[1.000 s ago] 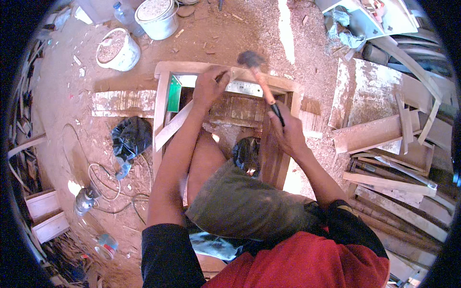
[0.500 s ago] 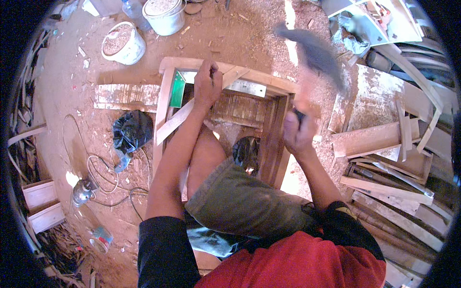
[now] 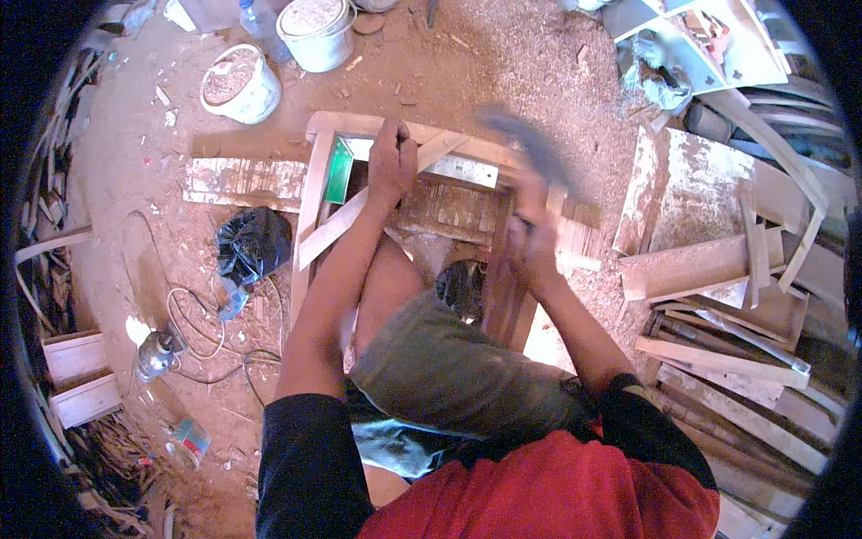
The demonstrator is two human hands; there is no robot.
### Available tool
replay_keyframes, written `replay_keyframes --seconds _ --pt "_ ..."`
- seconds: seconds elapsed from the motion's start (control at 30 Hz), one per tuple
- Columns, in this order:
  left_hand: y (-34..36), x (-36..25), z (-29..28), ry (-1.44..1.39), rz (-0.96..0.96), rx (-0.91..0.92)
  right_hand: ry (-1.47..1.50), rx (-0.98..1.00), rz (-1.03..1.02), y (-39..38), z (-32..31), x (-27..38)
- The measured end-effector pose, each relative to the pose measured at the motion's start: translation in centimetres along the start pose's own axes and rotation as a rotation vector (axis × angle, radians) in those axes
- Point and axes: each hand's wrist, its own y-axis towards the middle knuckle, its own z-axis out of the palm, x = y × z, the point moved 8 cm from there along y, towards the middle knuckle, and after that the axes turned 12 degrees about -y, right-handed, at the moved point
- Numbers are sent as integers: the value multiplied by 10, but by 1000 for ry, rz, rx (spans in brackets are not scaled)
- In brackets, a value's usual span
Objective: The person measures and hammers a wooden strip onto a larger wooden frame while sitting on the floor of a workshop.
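A wooden frame (image 3: pixel 321 175) lies in front of me with a thin wooden strip (image 3: pixel 334 229) slanting across its left corner. My left hand (image 3: pixel 392 166) is closed over that strip near the frame's far rail; whatever its fingers pinch is hidden. Under the strip, a try square with a green stock (image 3: pixel 339 171) and a metal blade (image 3: pixel 467 171) sits inside the corner. My right hand (image 3: pixel 532 251) grips a hammer (image 3: pixel 533 148), whose head is smeared by motion above the frame's far right corner. My bare knee (image 3: pixel 395 269) rests within the frame.
White buckets (image 3: pixel 241 90) and a plastic bottle (image 3: pixel 260 27) stand at the far left. A black plastic bag (image 3: pixel 251 242), a cord and a power tool (image 3: pixel 157 353) lie on the left. Boards and offcuts (image 3: pixel 718 355) are heaped at the right.
My right hand has swung the hammer leftward, closer to the frame's far right corner. My left hand stays closed at the strip. The view has shifted slightly.
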Motion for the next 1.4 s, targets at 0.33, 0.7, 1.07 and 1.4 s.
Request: replay_keyframes --seconds 0.33,0.7,1.07,1.4 --pt "-11 13 2 -24 -70 17 31 -58 105 -2 -20 13" --pt "-8 14 -29 -91 -73 -117 112 -18 214 -26 -36 -22" --pt "-169 2 -254 -446 -545 -597 310 22 155 -73 19 -39" --pt "-214 -30 -225 473 -285 -271 202 161 9 -71 15 25"
